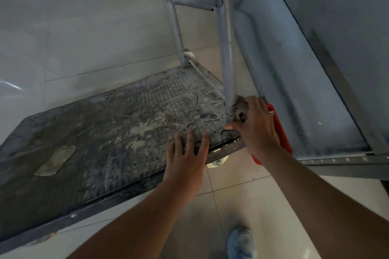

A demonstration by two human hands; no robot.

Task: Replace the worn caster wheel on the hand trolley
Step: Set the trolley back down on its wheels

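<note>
Caster wheel (217, 163), pale, peeks out under the near corner of the trolley deck (109, 132), which stands on the tiled floor (242, 191). Left hand (186, 160) lies flat on the deck edge, fingers spread. Right hand (255, 126) curls round the handle bracket (239, 109). An orange crate (281, 132) and grey metal panel (294, 69) crowd that corner.

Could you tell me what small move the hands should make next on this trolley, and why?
Probably tip the trolley deck onto its side. The left hand lies flat on its edge, the right hand grips the handle bracket, and the caster wheel sits hidden underneath.
</note>
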